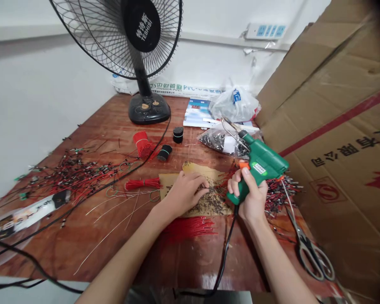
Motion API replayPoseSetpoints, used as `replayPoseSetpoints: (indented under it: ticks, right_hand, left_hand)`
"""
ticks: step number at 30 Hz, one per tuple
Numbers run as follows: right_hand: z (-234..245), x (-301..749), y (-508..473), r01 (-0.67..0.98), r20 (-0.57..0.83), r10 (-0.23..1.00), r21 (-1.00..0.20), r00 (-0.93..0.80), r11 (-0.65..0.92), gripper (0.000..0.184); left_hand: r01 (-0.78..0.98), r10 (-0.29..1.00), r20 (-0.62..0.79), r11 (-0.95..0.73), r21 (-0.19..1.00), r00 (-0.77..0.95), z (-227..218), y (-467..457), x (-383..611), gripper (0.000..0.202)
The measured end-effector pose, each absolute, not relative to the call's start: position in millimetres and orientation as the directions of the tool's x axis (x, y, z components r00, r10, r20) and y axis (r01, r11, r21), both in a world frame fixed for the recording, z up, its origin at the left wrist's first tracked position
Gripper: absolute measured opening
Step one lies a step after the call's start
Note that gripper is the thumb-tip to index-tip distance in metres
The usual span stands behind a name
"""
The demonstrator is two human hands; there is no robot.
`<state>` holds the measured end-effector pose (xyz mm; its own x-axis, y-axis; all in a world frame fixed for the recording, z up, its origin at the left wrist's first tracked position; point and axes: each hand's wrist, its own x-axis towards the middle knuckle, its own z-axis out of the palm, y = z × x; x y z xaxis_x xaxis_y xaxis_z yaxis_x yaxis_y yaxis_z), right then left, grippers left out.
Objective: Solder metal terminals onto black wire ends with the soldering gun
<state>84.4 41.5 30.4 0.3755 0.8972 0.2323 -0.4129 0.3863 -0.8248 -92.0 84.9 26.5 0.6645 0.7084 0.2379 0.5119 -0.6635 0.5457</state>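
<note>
My right hand [251, 196] is wrapped around the handle of a green soldering gun [264, 158], its thumb close to the orange trigger. The gun's metal tip points up and away to the left, above a plastic bag of small dark parts [220, 139]. Over a worn piece of tan cardboard [205, 171] strewn with dark specks, my left hand [186, 190] has its fingers curled, thumb and forefinger nearly together. Whatever lies between them is too small to make out. Just below the cardboard is a spread of red wires [191, 226]; a tied red bundle [142, 183] lies to the left.
A black fan [148, 107] stands at the back, its cord crossing the table. Scissors [313, 253] lie right, beside a large cardboard box [342, 169] and a heap of red and black wired parts [280, 196]. Tangled wires [72, 173] cover the left side.
</note>
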Motion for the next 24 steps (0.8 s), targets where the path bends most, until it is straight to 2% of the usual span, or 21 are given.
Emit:
replayPoseSetpoints:
  ticks: [3, 4, 6, 9, 13, 18, 20, 24]
  right_hand:
    - [30, 88, 44, -0.425, 0.231, 0.896, -0.816, 0.380, 0.391, 0.010]
    - [30, 89, 44, -0.432, 0.228, 0.897, -0.814, 0.378, 0.388, 0.010]
    - [31, 90, 44, -0.444, 0.221, 0.903, -0.811, 0.369, 0.380, 0.010]
    - [33, 90, 42, -0.450, 0.219, 0.914, -0.816, 0.342, 0.364, 0.013]
    - [31, 88, 38, -0.442, 0.175, 0.959, -0.859, 0.224, 0.260, 0.016]
    - [26, 85, 35, -0.384, 0.155, 0.980, -0.903, 0.128, 0.193, 0.018]
    - [26, 84, 34, -0.380, 0.129, 0.986, -0.911, 0.101, 0.158, 0.025]
    - [29, 85, 33, -0.315, 0.119, 0.991, -0.940, 0.057, 0.131, 0.020]
  left_hand:
    - [0.245, 0.737, 0.211, -0.457, 0.855, 0.642, 31, 80, -88, 0.012]
    - [0.147, 0.749, 0.182, -0.349, 0.925, 0.637, 32, 78, -86, 0.015]
    - [-0.016, 0.769, 0.121, -0.142, 0.990, 0.627, 32, 73, -81, 0.021]
    - [-0.213, 0.787, 0.086, 0.059, 0.975, 0.611, 27, 68, -75, 0.017]
    - [-0.399, 0.829, 0.091, 0.166, 0.902, 0.551, 20, 67, -71, 0.012]
    - [-0.458, 0.890, 0.132, 0.093, 0.884, 0.436, 19, 72, -74, 0.009]
    - [-0.437, 0.904, 0.138, 0.058, 0.898, 0.404, 19, 74, -75, 0.010]
    - [-0.370, 0.920, 0.126, 0.023, 0.929, 0.372, 15, 75, -76, 0.011]
